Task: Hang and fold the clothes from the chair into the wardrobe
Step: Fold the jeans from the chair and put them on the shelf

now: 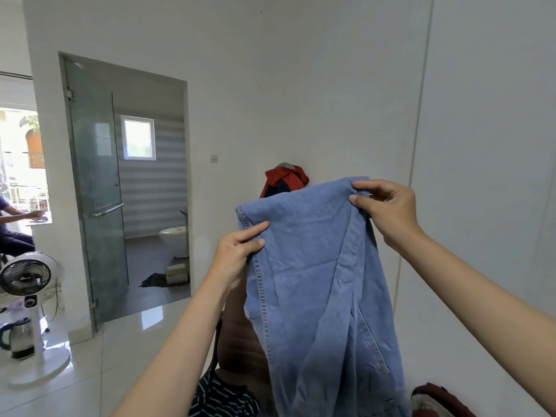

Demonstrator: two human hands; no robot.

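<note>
The person holds the blue jeans (316, 266) up above the chair (240, 335); left hand (237, 251) and right hand (388, 212) each pinch the top edge, probably to straighten them for folding.

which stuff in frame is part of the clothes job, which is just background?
Part of the job:
- blue jeans, pinched at the top by left hand and right hand
- striped garment on the brown chair
- red garment behind the jeans

Just background:
- standing fan
- electric kettle
- glass door
- toilet
</note>
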